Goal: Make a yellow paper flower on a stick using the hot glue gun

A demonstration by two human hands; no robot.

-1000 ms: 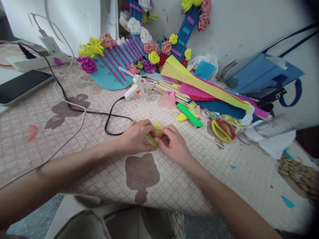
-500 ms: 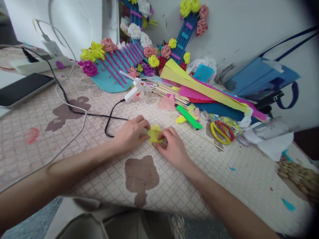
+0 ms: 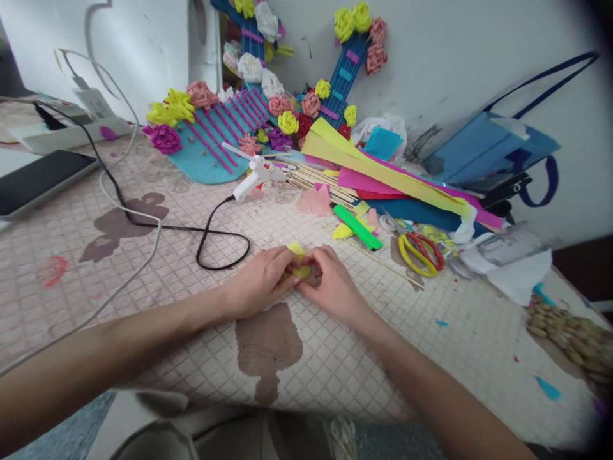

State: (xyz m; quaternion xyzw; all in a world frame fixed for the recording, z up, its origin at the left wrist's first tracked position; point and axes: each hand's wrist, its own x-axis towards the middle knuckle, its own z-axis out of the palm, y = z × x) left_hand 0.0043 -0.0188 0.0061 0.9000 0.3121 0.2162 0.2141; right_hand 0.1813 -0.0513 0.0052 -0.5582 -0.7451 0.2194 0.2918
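Observation:
A small yellow paper piece [image 3: 297,260] lies on the tiled tablecloth [image 3: 191,223] between my two hands. My left hand [image 3: 261,280] pinches its left side with curled fingers. My right hand [image 3: 330,284] pinches its right side, fingers bent over it. Most of the paper is hidden under the fingertips. Both forearms rest along the table's near edge.
A white glue gun [image 3: 253,176] with a black cord [image 3: 211,230] lies behind the hands. Yellow-red scissors [image 3: 419,250], a green strip [image 3: 357,227], sticks and coloured paper sheets [image 3: 383,169] lie to the right. A blue flower-decorated craft [image 3: 215,137], a phone [image 3: 41,176] and a power strip [image 3: 67,124] lie beyond.
The yellow paper, spread flatter half a second ago, is now folded smaller and more covered by my fingers. Both hands stayed close together at the same spot.

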